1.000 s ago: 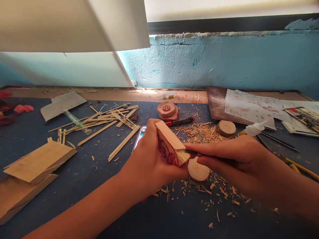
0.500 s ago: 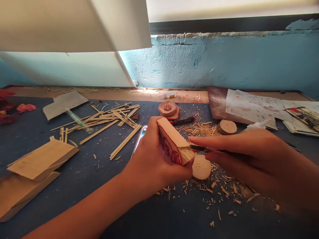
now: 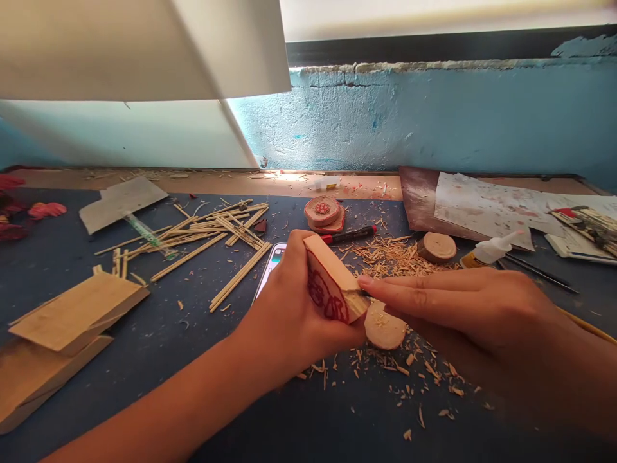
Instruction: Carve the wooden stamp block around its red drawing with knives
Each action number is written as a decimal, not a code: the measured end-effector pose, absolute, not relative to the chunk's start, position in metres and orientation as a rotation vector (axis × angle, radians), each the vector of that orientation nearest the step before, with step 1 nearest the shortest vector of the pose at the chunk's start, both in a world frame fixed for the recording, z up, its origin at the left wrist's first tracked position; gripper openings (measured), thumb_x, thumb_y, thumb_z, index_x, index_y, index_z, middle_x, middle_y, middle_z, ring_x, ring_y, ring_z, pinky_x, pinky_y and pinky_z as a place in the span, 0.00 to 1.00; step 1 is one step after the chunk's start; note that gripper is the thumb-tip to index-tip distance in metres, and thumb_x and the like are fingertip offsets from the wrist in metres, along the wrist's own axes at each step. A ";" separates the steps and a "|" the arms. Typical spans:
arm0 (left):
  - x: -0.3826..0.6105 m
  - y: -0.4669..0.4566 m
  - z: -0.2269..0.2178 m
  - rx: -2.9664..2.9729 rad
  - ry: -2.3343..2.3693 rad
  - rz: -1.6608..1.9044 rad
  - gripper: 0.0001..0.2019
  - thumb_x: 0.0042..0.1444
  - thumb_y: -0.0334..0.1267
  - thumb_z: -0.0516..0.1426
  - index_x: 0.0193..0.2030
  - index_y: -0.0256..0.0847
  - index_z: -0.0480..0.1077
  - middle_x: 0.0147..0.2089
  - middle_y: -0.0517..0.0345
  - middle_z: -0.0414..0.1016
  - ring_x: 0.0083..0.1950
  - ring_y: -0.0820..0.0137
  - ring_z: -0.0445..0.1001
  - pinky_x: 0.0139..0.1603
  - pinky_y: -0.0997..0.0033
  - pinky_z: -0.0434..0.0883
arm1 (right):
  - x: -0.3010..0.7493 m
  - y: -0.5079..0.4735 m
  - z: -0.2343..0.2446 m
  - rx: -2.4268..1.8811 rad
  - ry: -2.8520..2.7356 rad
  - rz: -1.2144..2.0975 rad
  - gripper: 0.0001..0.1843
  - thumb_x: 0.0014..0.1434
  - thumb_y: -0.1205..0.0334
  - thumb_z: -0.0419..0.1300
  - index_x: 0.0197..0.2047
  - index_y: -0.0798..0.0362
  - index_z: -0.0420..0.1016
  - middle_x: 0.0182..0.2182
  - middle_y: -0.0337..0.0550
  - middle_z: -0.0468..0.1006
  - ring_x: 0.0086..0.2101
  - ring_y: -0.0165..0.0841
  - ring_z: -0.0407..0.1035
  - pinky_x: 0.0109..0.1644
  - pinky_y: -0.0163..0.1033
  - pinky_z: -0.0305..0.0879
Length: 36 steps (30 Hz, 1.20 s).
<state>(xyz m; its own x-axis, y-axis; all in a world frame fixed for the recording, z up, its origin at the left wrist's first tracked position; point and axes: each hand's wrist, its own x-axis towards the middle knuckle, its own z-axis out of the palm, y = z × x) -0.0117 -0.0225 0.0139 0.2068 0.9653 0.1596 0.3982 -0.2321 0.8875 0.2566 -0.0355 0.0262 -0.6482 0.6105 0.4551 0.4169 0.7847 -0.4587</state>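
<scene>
My left hand (image 3: pixel 294 308) is wrapped around a pale wood block (image 3: pixel 332 263), holding it tilted above the table. Its near side carries dark red drawn lines, and one end is cut down at an angle. My right hand (image 3: pixel 463 315) is closed around a slim carving tool (image 3: pixel 365 294), mostly hidden by the fingers. The index fingertip and the tool's tip meet the block at the step of the cut. Below them lies a round wood slice (image 3: pixel 385 326) with small chips on it. A phone (image 3: pixel 270 267) is partly covered by my left hand.
Wood shavings (image 3: pixel 393 254) spread around a wood slice (image 3: pixel 436 247) and a glue bottle (image 3: pixel 489 249). Several thin sticks (image 3: pixel 202 235) lie left of centre. More wood blocks (image 3: pixel 80 308) sit at the left edge. A red-black marker (image 3: pixel 349 235) rests behind the hands.
My right hand has pushed a little left against the block, and less of the tool shows. The glue bottle has come into fuller view. My left hand keeps its hold.
</scene>
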 end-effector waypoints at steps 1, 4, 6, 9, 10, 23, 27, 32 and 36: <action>-0.012 -0.023 0.013 1.751 1.295 0.978 0.37 0.45 0.39 0.80 0.54 0.49 0.62 0.36 0.73 0.70 0.31 0.75 0.66 0.30 0.75 0.67 | 0.255 -0.034 0.027 -0.753 -2.360 0.470 0.27 0.83 0.70 0.58 0.78 0.44 0.81 0.67 0.40 0.91 0.58 0.39 0.91 0.55 0.41 0.91; -0.012 -0.023 0.013 1.726 1.314 0.954 0.38 0.45 0.39 0.80 0.55 0.49 0.62 0.36 0.73 0.70 0.31 0.74 0.66 0.30 0.75 0.67 | 0.248 -0.032 0.030 -0.755 -2.344 0.500 0.25 0.83 0.68 0.59 0.76 0.44 0.83 0.64 0.41 0.92 0.53 0.40 0.93 0.49 0.42 0.92; -0.013 -0.022 0.013 1.712 1.309 0.946 0.37 0.45 0.39 0.79 0.55 0.50 0.61 0.36 0.74 0.70 0.31 0.74 0.66 0.30 0.75 0.67 | 0.245 -0.031 0.030 -0.757 -2.346 0.471 0.25 0.82 0.69 0.58 0.74 0.46 0.84 0.62 0.42 0.93 0.52 0.40 0.93 0.49 0.40 0.93; -0.013 -0.022 0.013 1.721 1.340 0.926 0.37 0.46 0.40 0.79 0.54 0.49 0.61 0.35 0.73 0.71 0.31 0.74 0.67 0.30 0.74 0.68 | 0.244 -0.034 0.025 -0.759 -2.348 0.359 0.26 0.82 0.71 0.57 0.75 0.48 0.83 0.63 0.43 0.93 0.55 0.38 0.92 0.54 0.38 0.92; -0.013 -0.022 0.013 1.728 1.358 0.920 0.36 0.46 0.40 0.79 0.54 0.49 0.61 0.35 0.73 0.71 0.30 0.74 0.68 0.30 0.73 0.68 | 0.245 -0.035 0.022 -0.762 -2.349 0.300 0.27 0.81 0.73 0.58 0.77 0.49 0.81 0.65 0.45 0.92 0.57 0.38 0.92 0.58 0.38 0.92; -0.010 -0.022 0.016 1.674 1.302 0.783 0.35 0.42 0.37 0.77 0.50 0.49 0.62 0.37 0.71 0.73 0.31 0.73 0.68 0.28 0.72 0.68 | 0.249 -0.031 0.023 -0.642 -2.392 0.518 0.37 0.75 0.81 0.57 0.80 0.50 0.80 0.68 0.47 0.90 0.58 0.37 0.91 0.58 0.36 0.91; -0.009 -0.019 0.021 1.568 1.309 0.748 0.35 0.43 0.39 0.79 0.49 0.49 0.62 0.35 0.72 0.72 0.32 0.71 0.71 0.28 0.73 0.70 | 0.253 -0.026 0.031 -0.651 -2.381 0.648 0.35 0.78 0.77 0.59 0.81 0.43 0.79 0.71 0.44 0.87 0.64 0.38 0.88 0.66 0.40 0.88; -0.010 -0.021 0.026 1.567 1.298 0.890 0.40 0.40 0.36 0.82 0.55 0.49 0.65 0.38 0.71 0.71 0.35 0.70 0.72 0.33 0.72 0.74 | 0.262 -0.023 0.044 -0.758 -2.401 0.503 0.29 0.83 0.69 0.60 0.80 0.39 0.78 0.53 0.37 0.94 0.45 0.31 0.90 0.47 0.34 0.86; -0.011 -0.022 0.028 1.578 1.322 0.912 0.39 0.43 0.38 0.82 0.57 0.49 0.66 0.39 0.70 0.72 0.36 0.69 0.73 0.34 0.71 0.75 | 0.265 -0.023 0.048 -0.745 -2.466 0.461 0.29 0.81 0.70 0.60 0.79 0.41 0.79 0.53 0.39 0.94 0.42 0.34 0.90 0.41 0.36 0.85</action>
